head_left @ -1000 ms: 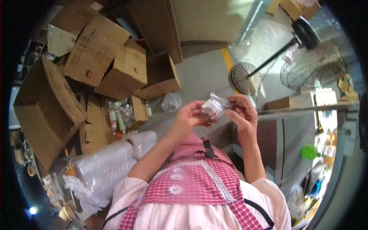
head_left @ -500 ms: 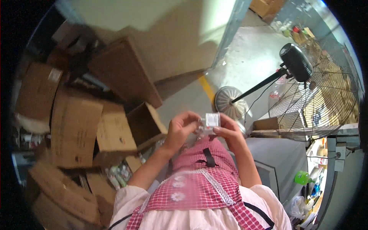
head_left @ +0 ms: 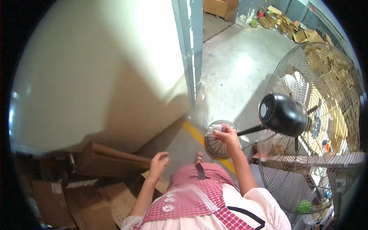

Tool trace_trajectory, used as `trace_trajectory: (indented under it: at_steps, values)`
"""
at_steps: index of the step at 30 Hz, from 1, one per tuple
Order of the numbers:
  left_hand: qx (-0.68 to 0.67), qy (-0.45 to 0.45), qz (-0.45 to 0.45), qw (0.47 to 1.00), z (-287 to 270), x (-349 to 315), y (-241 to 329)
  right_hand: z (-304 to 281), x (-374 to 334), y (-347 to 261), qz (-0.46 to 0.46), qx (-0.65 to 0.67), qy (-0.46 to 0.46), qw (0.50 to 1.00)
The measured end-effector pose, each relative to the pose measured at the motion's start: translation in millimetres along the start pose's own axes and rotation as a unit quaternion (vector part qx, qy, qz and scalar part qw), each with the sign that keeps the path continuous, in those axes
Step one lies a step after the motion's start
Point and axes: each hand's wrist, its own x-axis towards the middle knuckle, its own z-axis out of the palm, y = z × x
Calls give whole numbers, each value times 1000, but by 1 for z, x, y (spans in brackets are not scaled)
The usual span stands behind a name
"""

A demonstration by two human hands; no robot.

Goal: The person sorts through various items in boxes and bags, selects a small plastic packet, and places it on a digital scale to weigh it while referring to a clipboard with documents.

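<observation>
A small white packet [head_left: 217, 128], seconds ago in two hands, is now pinched in the right hand's [head_left: 227, 137] fingers just right of centre, freeing the left hand [head_left: 159, 165], its fingers empty and loosely curled, lower left of centre.

A pale wall [head_left: 88, 73] fills the view from 9 to 12 o'clock, a broad shadow across it; a blue-grey post [head_left: 193, 53] stands at 12. Past the post, grey floor [head_left: 230, 61] stretches toward 1 o'clock, with a brown box [head_left: 215, 8] at 12 to 1 and a heap of cartons [head_left: 281, 26] at 2. A large fan [head_left: 283, 115] takes up 3 o'clock. Its round ribbed base [head_left: 218, 148] sits near the centre, toward 4 to 5, across a yellow stripe [head_left: 194, 134]. Something green [head_left: 304, 207] shows at 4. A brown panel [head_left: 111, 159] is at 8, above opened cardboard [head_left: 90, 205] at 7 to 8.
</observation>
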Motion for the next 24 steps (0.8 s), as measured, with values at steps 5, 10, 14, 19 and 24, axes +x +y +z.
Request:
trace_trajectory:
  at_steps: [5, 10, 14, 19, 24]
  values:
    - [-34, 23, -70, 997, -23, 75, 27, -5, 153, -39, -31, 40, 51, 997]
    - [47, -22, -101, 994, -51, 198, 5, -5, 290, -55, -16, 88, 138, 986]
    - [327, -30, -73, 942, -82, 304, -45, -62, 371, -25, 77, 26, 215, 973]
    - [372, -142, -56, 916, -109, 400, -62, -159, 409, -12, 121, -5, 284, 951]
    - [410, -138, -86, 898, -28, 526, 50, -311, 426, 26, 228, -389, 320, 833]
